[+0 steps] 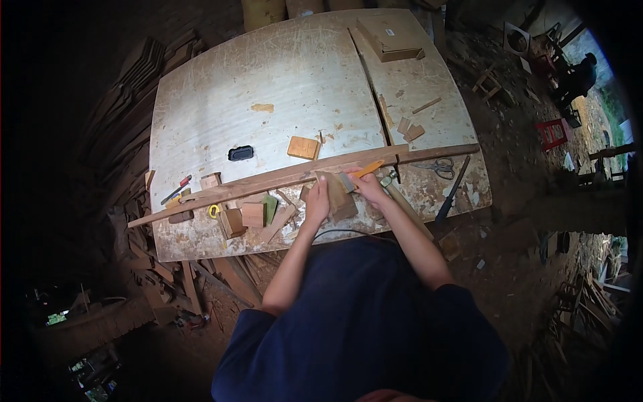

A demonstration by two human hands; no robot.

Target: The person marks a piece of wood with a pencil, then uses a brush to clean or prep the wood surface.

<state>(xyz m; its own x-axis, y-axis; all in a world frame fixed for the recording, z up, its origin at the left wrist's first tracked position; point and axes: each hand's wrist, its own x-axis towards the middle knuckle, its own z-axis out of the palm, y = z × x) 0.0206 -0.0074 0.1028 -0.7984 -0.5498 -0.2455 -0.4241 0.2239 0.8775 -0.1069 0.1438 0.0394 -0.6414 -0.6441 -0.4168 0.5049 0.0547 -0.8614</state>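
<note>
My right hand is closed around a scraper with an orange handle and a flat metal blade. The blade lies against a thin brown flat piece, wood or sandpaper by its look. My left hand grips that piece along its left edge, thumb on top. Both hands are close together over the near edge of the worktable. Just beyond them a long wooden strip runs across the table. Beside my right wrist lies a long-handled tool, partly covered by the forearm.
Wood blocks and a yellow tape roll lie to the left. Scissors and a dark saw-like tool are at right. Farther back are a black tray, an orange-brown block and a cardboard box.
</note>
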